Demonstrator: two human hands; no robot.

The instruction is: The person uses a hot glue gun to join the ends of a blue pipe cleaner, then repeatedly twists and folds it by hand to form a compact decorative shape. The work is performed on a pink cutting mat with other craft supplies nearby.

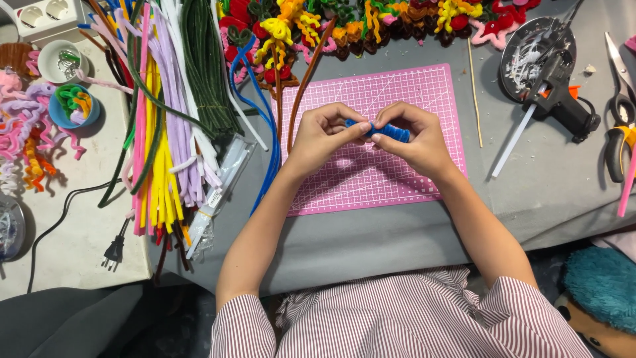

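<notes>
Both of my hands meet over a pink cutting mat (411,179) on a grey table. My left hand (322,136) and my right hand (412,138) pinch a short coil of blue pipe cleaner (391,131) between thumbs and fingertips. Most of the coil is hidden by the fingers. Loose blue pipe cleaners (268,132) and a brown one (301,93) lie just left of my left hand.
Bundles of pink, yellow, lilac and green pipe cleaners (169,126) lie at the left. Finished curly flowers (344,20) line the far edge. A black glue gun (560,99), a thin wooden stick (474,93) and scissors (619,86) lie at the right. A black plug (114,252) rests at lower left.
</notes>
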